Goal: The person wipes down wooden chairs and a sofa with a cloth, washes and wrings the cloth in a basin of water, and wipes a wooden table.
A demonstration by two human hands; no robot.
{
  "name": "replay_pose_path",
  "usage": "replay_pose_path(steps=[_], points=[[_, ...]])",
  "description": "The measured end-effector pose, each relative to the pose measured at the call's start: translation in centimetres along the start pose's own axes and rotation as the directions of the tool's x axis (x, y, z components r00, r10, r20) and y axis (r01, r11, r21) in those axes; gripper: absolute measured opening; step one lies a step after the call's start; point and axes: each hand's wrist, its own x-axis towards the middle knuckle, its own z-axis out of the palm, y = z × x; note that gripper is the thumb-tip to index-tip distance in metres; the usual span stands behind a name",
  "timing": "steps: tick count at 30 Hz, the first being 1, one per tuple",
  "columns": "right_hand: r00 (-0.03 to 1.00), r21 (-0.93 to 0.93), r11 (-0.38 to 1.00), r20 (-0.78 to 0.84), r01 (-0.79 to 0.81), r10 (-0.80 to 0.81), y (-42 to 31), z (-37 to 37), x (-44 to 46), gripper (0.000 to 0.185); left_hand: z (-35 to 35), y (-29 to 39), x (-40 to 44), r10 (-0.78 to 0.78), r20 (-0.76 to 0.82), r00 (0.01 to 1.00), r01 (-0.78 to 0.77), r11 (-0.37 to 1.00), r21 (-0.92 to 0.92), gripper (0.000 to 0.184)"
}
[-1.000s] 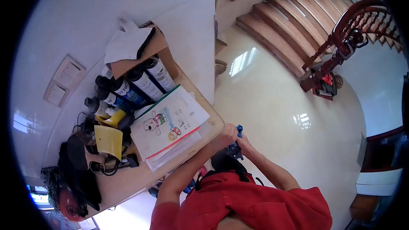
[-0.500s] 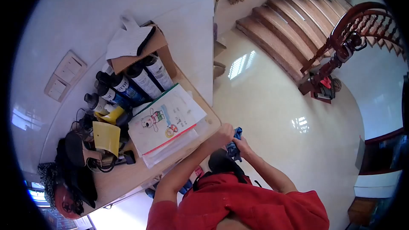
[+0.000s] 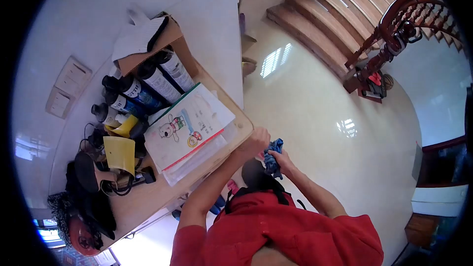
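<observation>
A crumpled blue cloth (image 3: 273, 158) hangs from my right hand (image 3: 282, 160), whose fingers are closed on it. Just left of the cloth, at the corner of the wooden table (image 3: 241, 124), is my left hand (image 3: 258, 140), with its fingers curled. Whether it grips the table edge, part of the cloth or nothing is hidden. Beside my left forearm, papers with a coloured bear drawing (image 3: 185, 130) lie on the tabletop.
Spray cans (image 3: 160, 83) and a cardboard box (image 3: 185, 44) with a white glove stand at the table's back. Yellow pieces (image 3: 119, 153), brushes and cables crowd its left part. Stairs (image 3: 320, 29) with a wooden railing (image 3: 384, 54) rise beyond the tiled floor (image 3: 310, 103).
My left hand has shifted slightly left and up, away from my right hand. The cloth now shows more fully in my right hand. The whole view has shifted a little.
</observation>
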Motion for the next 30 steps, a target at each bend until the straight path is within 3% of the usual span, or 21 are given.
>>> replay_pose_path(steps=[4,6,12,24,30], points=[[0.999,-0.021,1.000,-0.028,-0.017,0.016,-0.4,0.0,-0.9,0.019,-1.0,-0.4,0.1,0.006,0.028,1.000,-0.008,0.998,0.066,0.010],[0.999,-0.050,0.998,-0.011,-0.035,0.034,-0.7,-0.3,-1.2,0.029,-1.1,-0.4,0.0,0.007,0.039,0.999,-0.009,0.998,0.060,0.009],[0.999,-0.032,0.999,-0.030,-0.024,0.023,-1.3,0.3,-1.1,0.018,-0.3,-0.1,0.0,-0.015,-0.023,1.000,0.015,1.000,-0.013,0.008],[0.999,-0.035,0.999,-0.021,-0.042,0.041,-0.7,0.1,-0.8,0.021,0.1,0.0,-0.1,-0.033,0.023,0.999,0.031,0.996,0.083,0.009],[1.000,-0.013,1.000,-0.001,0.012,-0.012,-0.6,1.1,-0.8,0.021,0.1,0.0,-0.1,-0.020,0.035,0.999,0.019,0.999,0.040,0.009]])
